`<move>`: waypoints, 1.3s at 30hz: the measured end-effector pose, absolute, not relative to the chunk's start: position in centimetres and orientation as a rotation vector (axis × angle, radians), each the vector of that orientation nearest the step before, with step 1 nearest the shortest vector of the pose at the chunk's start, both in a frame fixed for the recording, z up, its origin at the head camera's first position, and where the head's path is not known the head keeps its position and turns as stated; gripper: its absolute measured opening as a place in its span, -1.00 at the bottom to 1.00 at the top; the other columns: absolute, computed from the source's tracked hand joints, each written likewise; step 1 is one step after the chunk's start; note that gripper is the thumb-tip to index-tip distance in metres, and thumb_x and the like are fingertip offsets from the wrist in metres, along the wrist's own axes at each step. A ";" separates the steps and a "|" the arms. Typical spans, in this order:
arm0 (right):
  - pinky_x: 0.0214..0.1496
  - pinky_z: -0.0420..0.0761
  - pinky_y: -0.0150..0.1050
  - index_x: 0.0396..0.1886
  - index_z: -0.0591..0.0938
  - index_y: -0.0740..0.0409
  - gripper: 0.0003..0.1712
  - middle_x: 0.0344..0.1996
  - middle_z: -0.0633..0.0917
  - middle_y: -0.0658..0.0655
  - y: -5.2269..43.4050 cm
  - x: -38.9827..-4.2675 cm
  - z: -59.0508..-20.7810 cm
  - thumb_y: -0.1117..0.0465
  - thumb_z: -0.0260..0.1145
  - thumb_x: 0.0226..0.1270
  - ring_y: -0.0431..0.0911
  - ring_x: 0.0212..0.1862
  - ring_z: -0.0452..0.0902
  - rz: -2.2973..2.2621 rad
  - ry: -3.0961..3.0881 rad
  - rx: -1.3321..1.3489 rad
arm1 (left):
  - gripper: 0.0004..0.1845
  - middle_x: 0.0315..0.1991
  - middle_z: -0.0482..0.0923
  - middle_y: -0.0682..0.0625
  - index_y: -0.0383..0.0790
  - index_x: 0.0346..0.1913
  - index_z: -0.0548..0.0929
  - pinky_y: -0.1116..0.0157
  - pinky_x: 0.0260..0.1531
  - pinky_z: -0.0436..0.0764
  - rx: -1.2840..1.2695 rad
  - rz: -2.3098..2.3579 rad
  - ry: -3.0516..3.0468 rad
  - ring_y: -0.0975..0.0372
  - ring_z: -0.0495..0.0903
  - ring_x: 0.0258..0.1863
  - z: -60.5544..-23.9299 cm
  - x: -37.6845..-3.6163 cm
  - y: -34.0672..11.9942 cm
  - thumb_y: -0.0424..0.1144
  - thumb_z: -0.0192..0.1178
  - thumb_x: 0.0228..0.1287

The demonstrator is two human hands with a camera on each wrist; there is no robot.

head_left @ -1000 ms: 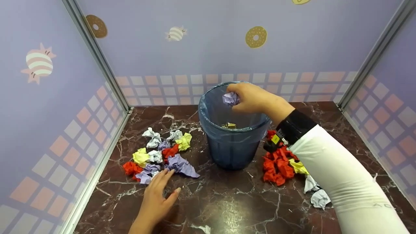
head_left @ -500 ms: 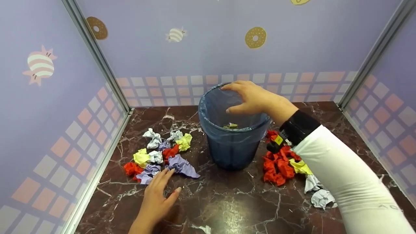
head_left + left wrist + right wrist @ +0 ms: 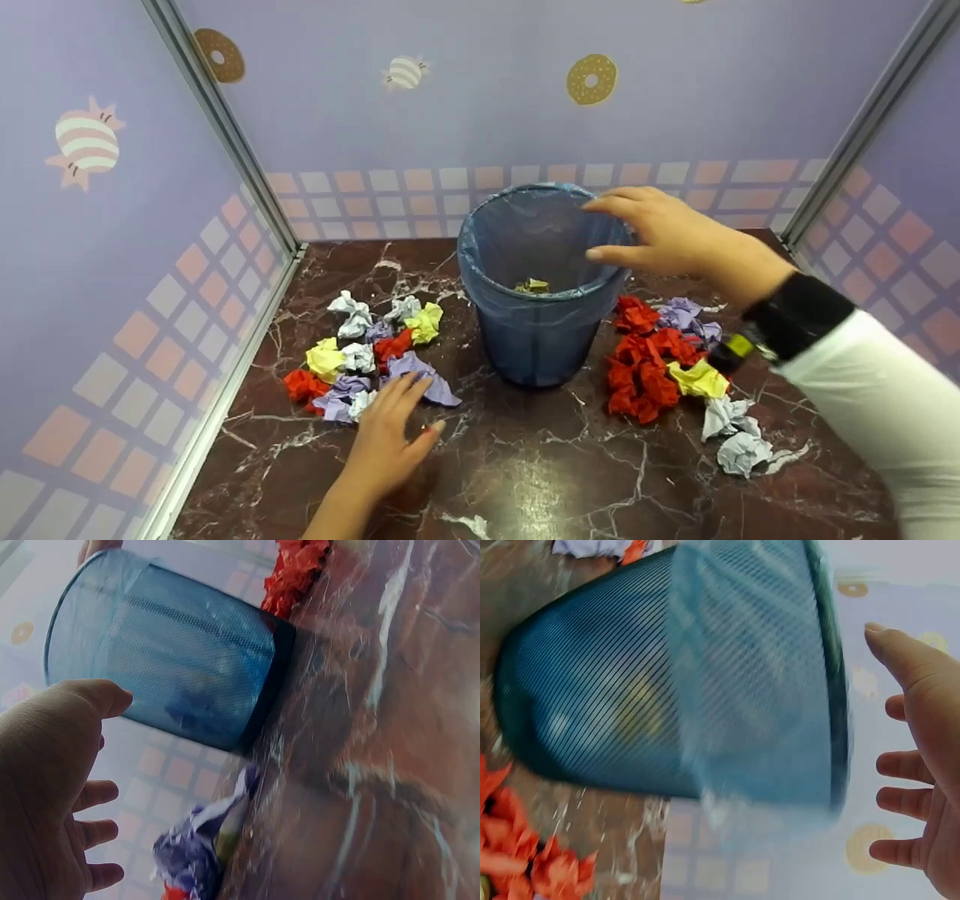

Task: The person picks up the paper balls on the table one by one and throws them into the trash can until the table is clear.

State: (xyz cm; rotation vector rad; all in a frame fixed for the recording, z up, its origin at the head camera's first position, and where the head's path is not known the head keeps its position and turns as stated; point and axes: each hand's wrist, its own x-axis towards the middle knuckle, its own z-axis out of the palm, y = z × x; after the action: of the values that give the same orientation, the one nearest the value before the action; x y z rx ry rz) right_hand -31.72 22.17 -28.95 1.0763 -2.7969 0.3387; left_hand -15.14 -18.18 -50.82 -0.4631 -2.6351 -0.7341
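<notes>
A blue mesh waste bin [image 3: 536, 345] with a clear bluish liner stands upright at the middle back; a yellowish paper scrap [image 3: 534, 286] shows inside. Over the bin's right rim hovers my right hand [image 3: 667, 232], fingers spread and nothing in it. My left hand [image 3: 386, 435] is low at the left, fingers loosely extended beside a purple crumpled paper [image 3: 424, 379]; whether they touch it I cannot tell. Around it lie crumpled papers: yellow [image 3: 325, 360], red [image 3: 304, 387] and white [image 3: 350, 315]. The left wrist view shows the left fingers [image 3: 97, 832] apart, holding nothing.
Right of the bin lies another heap with red paper balls [image 3: 641, 382], a yellow one [image 3: 699, 379], purple ones [image 3: 681, 313] and white ones [image 3: 742, 452]. Dark marbled tabletop [image 3: 525, 480] lies in front. Patterned panels [image 3: 510, 112] enclose the back and sides.
My right hand let go of a purple paper ball over the bin, then moved right toward the rim. My left hand has shifted slightly to the right.
</notes>
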 end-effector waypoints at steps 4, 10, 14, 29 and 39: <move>0.35 0.22 0.25 0.38 0.40 -0.13 -0.27 0.33 0.43 0.13 25.6 -30.7 -30.0 -0.28 0.23 0.28 0.17 0.36 0.26 0.381 -2.728 1.055 | -0.30 0.41 0.31 -0.02 0.13 0.41 0.37 -0.28 0.20 0.31 -0.512 -0.714 -2.672 -0.06 0.29 0.37 -50.4 -15.6 -16.7 0.13 0.26 0.19; 0.31 0.18 0.37 0.40 0.37 -0.20 -0.26 0.38 0.37 0.15 30.1 -28.2 -32.6 -0.25 0.28 0.26 0.23 0.38 0.22 0.436 -2.803 0.917 | -0.28 0.48 0.18 0.04 0.20 0.45 0.26 -0.26 0.27 0.23 -0.619 -0.698 -2.728 -0.05 0.19 0.43 -50.1 -16.1 -14.0 0.20 0.16 0.25; 0.27 0.24 0.38 0.37 0.39 -0.24 -0.27 0.37 0.38 0.11 32.1 -26.6 -35.2 -0.31 0.25 0.23 0.21 0.34 0.26 0.473 -2.921 0.800 | -0.29 0.47 0.19 0.01 0.14 0.44 0.30 -0.24 0.29 0.21 -0.712 -0.694 -2.711 -0.07 0.20 0.42 -49.9 -16.6 -12.4 0.21 0.15 0.26; -0.13 0.61 -0.10 0.10 0.60 0.00 -0.26 -0.09 0.64 0.02 36.9 -21.7 -46.6 -0.33 0.42 0.00 -0.06 -0.14 0.57 0.609 -3.103 0.682 | -0.31 0.42 0.28 -0.02 0.11 0.42 0.34 -0.21 0.24 0.30 -0.856 -0.703 -2.667 -0.07 0.25 0.39 -50.0 -16.9 -9.9 0.20 0.14 0.26; -0.29 0.53 -0.23 -0.15 0.63 -0.13 -0.30 -0.31 0.56 -0.15 37.8 -20.1 -50.5 -0.43 0.49 -0.23 -0.21 -0.28 0.48 0.461 -3.052 0.721 | -0.31 0.44 0.26 -0.01 0.18 0.44 0.31 -0.18 0.28 0.26 -0.831 -0.729 -2.695 0.00 0.20 0.42 -50.2 -16.8 -10.4 0.21 0.14 0.26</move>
State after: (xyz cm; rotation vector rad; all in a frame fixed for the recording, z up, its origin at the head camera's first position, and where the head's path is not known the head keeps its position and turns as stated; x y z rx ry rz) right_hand -20.12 37.77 -50.50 0.7211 -3.0524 0.4608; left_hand -16.78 -10.39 -50.16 -0.8308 -2.6949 -0.7285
